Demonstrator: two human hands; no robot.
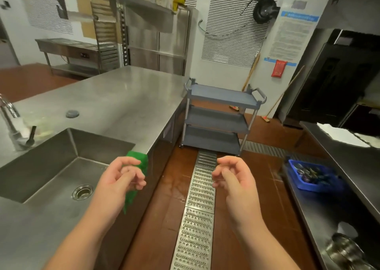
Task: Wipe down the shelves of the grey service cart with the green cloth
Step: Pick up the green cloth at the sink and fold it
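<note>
The step in hand looks like fetching the green cloth (138, 175), which hangs over the front edge of the steel bench (115, 103) just right of the sink (61, 163), partly hidden behind the left hand (121, 179). To do it well, take the cloth in one firm grip near the top so it comes off the edge in one piece and does not drop onto the wet-looking floor, then walk down the aisle along the floor drain grate (197, 208) to the grey service cart (220, 117). The cart stands at the far end of the bench, well apart from the cloth, with three shelves that all appear bare; starting on the top shelf and working downward would probably keep grime from falling onto a wiped surface.

The left hand hovers in front of the cloth with fingers loosely curled; whether it touches the cloth I cannot tell, but it does not appear to grip it. The right hand (232, 179) hangs over the aisle, fingers relaxed and half curled, holding nothing. The two hands are apart from each other.
</note>
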